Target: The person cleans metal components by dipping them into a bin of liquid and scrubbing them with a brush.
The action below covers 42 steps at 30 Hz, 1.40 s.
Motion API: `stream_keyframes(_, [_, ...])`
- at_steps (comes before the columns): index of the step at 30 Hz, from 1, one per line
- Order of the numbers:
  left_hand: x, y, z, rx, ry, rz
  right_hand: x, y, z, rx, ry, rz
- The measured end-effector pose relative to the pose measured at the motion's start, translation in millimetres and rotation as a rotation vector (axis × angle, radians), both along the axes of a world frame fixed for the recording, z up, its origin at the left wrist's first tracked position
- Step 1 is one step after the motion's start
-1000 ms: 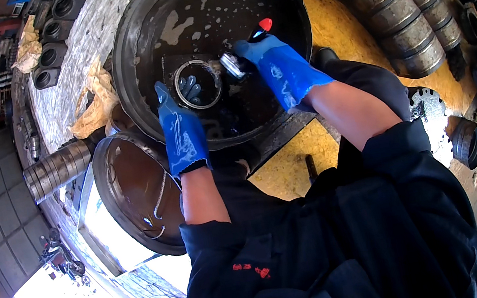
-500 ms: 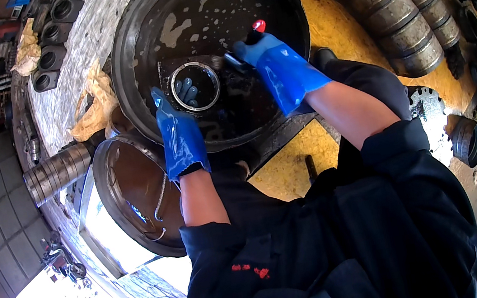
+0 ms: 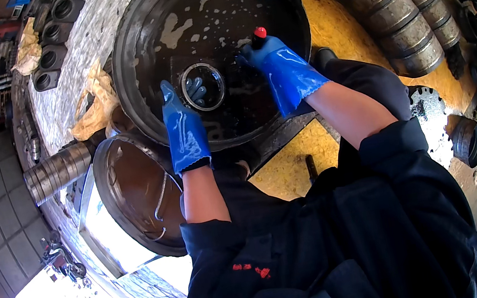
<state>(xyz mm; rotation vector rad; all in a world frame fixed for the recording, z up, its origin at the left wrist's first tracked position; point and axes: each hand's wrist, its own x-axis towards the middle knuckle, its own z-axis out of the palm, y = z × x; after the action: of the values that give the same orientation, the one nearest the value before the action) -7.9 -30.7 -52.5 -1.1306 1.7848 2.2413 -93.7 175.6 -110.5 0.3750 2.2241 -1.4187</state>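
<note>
My left hand (image 3: 184,123), in a long blue rubber glove, grips a round metal sleeve (image 3: 222,86) with a bright rim. Its fingertips show inside the opening while the thumb stays outside. My right hand (image 3: 278,66), gloved the same way, is closed around the black handle of a brush (image 3: 259,33) with a red end. The brush head is hard to make out against the dark liquid. Both hands are over a wide black basin (image 3: 129,88) holding dark, oily liquid with pale foam patches. The sleeve sits left of the brush, at the basin's near side.
A smaller round pan (image 3: 127,199) of brown liquid, with a bent metal rod (image 3: 161,196), stands at the near left. Beside it lies a ribbed metal cylinder (image 3: 59,172). Crumpled tan cloth (image 3: 97,103) rests left of the basin. Stacked ribbed cylinders (image 3: 381,5) line the right.
My left hand has shifted slightly right with the sleeve. The right hand has moved a little right and nearer to me, tilting the brush handle more upright.
</note>
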Motion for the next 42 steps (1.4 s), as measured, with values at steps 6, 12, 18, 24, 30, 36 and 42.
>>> stream_keyframes(6, [6,9,1,-0.062,-0.022,-0.057,-8,-6,30,-0.221,-0.01,0.022])
stream_keyframes(12, [12,23,29,-0.482,-0.059,-0.208,4,-29,57,-0.408,0.239,0.369])
stream_keyframes(18, [15,31,33,-0.784,-0.009,-0.339,-14,-15,14,-0.261,0.018,0.089])
stream_keyframes(24, [14,13,25,-0.313,0.059,-0.099,-6,6,3,-0.294,-0.247,-0.245])
stream_keyframes(30, [10,11,19,-0.318,0.0,-0.099,0,0,-7,-0.214,-0.176,-0.253])
stream_keyframes(36, [24,48,59,-0.923,-0.083,-0.302,2,-10,7,-0.014,0.006,0.122])
stream_keyframes(42, [17,35,41,-0.901,0.028,-0.299,6,-20,13,-0.705,0.032,-0.019])
